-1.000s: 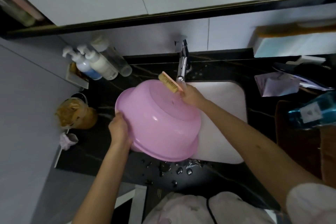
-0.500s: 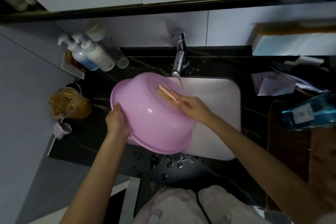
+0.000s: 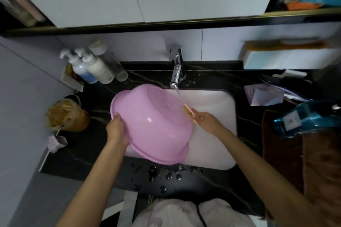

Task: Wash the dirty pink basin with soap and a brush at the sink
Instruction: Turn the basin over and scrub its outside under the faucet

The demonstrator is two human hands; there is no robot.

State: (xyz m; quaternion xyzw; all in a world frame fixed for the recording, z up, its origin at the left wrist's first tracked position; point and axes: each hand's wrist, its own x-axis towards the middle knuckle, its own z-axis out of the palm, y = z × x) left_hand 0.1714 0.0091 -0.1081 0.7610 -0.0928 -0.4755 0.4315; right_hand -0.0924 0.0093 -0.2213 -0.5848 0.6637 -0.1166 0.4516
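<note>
Dim, soft overhead light; wide-angle bending and blur toward the edges.

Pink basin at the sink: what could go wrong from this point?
1. Only the left hand grips the pink basin, by its rim. A hard push from the brush in the right hand might twist the wet basin loose.
2. Water from the faucet lands on the brush beside the basin wall, and droplets lie on the counter in front. More runoff could spill there.

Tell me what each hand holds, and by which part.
Left hand grips the pink basin by its rim; right hand holds the brush by its near end.
</note>
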